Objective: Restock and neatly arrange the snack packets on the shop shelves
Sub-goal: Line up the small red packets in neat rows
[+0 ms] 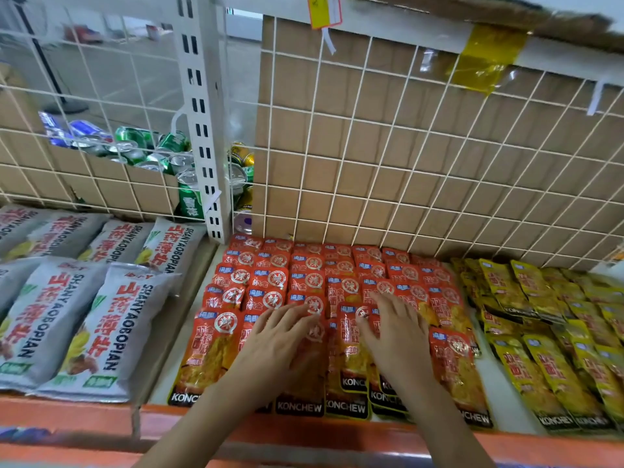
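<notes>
1. Head view, red snack packets (341,288): lower centre of the frame. They lie flat on the shelf (488,373) in overlapping rows, from the orange front lip back to the wire grid (405,163). The front row sits unevenly, with some packets overlapping at a slant.
2. Left hand (280,336): palm down, fingers straight and spread. It rests on front-row red packets just left of centre and grips nothing.
3. Right hand (395,336): also flat and spread, pressing on packets just right of centre. Nothing is held.
4. Handling, as judged: small sealed foil pouches, probably light, thin and pliable. The glossy skins are likely to slide over one another, so a flat palm should shift several at once.
5. Hold points, as judged: to lift a single packet, pinch the flat sealed edge by the black band at the front. Avoid the filled middle, where the contents may crush.
6. Neighbours: yellow packets (540,332) at lower right and grey bags (67,315) at lower left. Drink cans (152,146) lie behind the grid at upper left.
</notes>
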Demonstrator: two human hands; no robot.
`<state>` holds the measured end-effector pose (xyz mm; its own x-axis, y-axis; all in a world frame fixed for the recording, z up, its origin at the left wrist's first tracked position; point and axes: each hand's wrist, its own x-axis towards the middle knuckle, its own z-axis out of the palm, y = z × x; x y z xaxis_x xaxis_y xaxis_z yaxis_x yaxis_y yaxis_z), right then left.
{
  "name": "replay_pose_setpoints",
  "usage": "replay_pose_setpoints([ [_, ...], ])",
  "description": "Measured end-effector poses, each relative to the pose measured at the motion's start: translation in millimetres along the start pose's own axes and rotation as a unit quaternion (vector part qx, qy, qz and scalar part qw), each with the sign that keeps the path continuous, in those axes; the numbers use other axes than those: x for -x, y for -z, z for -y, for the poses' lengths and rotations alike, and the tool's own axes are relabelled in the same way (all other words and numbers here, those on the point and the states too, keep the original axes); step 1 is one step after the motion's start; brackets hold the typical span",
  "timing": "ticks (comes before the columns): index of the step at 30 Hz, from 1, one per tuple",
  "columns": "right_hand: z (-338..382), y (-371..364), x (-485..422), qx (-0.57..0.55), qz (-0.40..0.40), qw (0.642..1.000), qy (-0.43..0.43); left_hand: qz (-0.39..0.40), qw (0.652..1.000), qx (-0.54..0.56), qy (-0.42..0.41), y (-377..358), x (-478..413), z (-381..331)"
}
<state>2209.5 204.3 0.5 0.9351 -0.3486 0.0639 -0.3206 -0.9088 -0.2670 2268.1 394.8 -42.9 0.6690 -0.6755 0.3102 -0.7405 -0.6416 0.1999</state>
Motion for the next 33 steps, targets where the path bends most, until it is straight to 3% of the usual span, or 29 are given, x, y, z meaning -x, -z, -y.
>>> replay_pose_setpoints([
  [5, 5, -9, 15, 0.053, 0.082, 0.994, -0.047, 0.018, 0.999, -0.031, 0.001, -8, -12, -8],
  [10, 7, -10, 15, 0.055, 0.097, 0.992, -0.057, 0.023, 0.999, -0.029, 0.001, -13, -15, -9],
  [20, -4, -4, 17, -0.02, 0.039, 0.995, -0.085, 0.052, 0.998, -0.023, 0.006, -13, -15, -7],
  [28, -13, -1, 20, 0.021, 0.058, 0.991, -0.118, 0.068, 0.997, -0.035, -0.007, -11, -18, -10],
  [33, -15, 2, 17, 0.034, 0.035, 0.996, -0.074, 0.086, 0.996, 0.021, -0.008, -6, -32, -12],
])
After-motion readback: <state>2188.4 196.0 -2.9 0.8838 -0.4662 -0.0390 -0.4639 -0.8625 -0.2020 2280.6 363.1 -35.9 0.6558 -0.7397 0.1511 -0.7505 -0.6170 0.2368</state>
